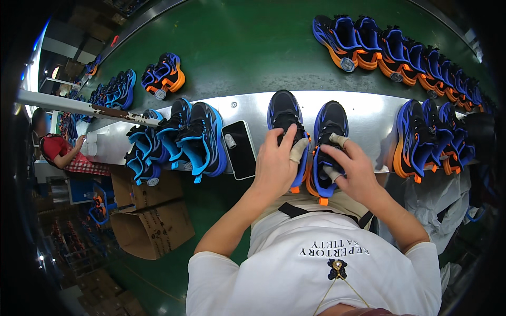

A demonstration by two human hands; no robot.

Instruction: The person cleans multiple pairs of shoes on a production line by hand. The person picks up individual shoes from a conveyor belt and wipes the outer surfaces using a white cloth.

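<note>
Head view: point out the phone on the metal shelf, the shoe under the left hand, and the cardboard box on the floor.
phone (241, 149), head view, middle of its dark screen.
shoe under the left hand (284, 109), head view, its dark toe.
cardboard box (153, 229), head view, its top flap.

A shiny metal desk (369, 113) runs across, carrying pairs of black, blue and orange sneakers (197, 138), a dark phone (240, 149) and a small white cap (230, 140). Behind it, a green belt (253, 47) carries more sneakers (387, 52).

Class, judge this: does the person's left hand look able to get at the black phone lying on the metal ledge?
Probably yes. The left hand rests on a black and blue shoe right beside the black phone, with nothing between them, though it would have to let go first.
</note>
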